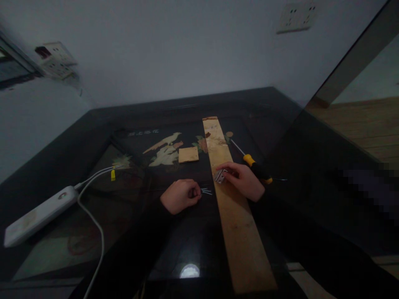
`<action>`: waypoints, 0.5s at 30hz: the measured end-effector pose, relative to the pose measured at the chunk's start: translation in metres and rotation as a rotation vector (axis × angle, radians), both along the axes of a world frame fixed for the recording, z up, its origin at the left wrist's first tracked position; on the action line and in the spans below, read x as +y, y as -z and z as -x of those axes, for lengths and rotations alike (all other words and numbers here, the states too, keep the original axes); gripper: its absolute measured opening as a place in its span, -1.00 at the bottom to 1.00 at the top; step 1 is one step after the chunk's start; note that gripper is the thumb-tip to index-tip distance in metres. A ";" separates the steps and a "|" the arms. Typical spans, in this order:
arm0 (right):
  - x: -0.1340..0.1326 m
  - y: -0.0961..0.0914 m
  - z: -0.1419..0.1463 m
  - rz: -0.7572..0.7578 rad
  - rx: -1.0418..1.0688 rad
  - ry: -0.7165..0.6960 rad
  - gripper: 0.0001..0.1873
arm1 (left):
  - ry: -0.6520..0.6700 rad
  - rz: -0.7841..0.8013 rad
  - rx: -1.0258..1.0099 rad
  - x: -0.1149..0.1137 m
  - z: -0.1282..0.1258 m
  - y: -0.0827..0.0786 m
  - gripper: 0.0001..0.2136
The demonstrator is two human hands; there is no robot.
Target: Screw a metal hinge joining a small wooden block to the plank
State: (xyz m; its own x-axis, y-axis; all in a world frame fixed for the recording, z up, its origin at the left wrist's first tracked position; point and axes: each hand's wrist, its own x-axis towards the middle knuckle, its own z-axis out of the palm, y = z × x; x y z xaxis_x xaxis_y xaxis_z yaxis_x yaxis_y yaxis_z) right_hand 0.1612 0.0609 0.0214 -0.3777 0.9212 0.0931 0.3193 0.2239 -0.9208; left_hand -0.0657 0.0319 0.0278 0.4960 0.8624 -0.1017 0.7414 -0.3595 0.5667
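A long wooden board lies lengthwise on the dark table. My right hand rests over its middle, thumb and fingers closed on a small silver metal hinge near the board's left edge. Just left of the board, my left hand is closed in a pinch; whatever may be between its fingertips is too small to make out. Several thin screws lie on the table right beside those fingertips. A screwdriver with a yellow and black handle lies right of the board, partly behind my right hand.
A small square wood piece lies left of the board on the patterned dark tabletop. At the left is a white power strip with a cable running toward me. Behind the table stands a white wall with sockets.
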 end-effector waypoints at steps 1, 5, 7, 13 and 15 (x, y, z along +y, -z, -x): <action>0.000 0.000 0.000 0.013 0.031 -0.006 -0.77 | 0.007 0.015 -0.044 0.000 -0.001 -0.001 -0.95; 0.000 0.000 0.001 0.023 0.118 -0.011 -0.81 | -0.032 0.090 -0.294 0.000 -0.003 -0.004 -0.91; 0.000 0.001 0.001 0.026 0.134 -0.023 -0.81 | -0.096 0.130 -0.446 0.001 -0.005 -0.004 -0.87; -0.001 0.002 0.002 0.071 0.191 -0.036 -0.80 | -0.264 0.103 -0.699 0.005 -0.009 0.008 -0.82; -0.001 0.002 0.002 0.078 0.184 -0.032 -0.79 | -0.285 0.031 -0.670 0.005 -0.009 0.013 -0.84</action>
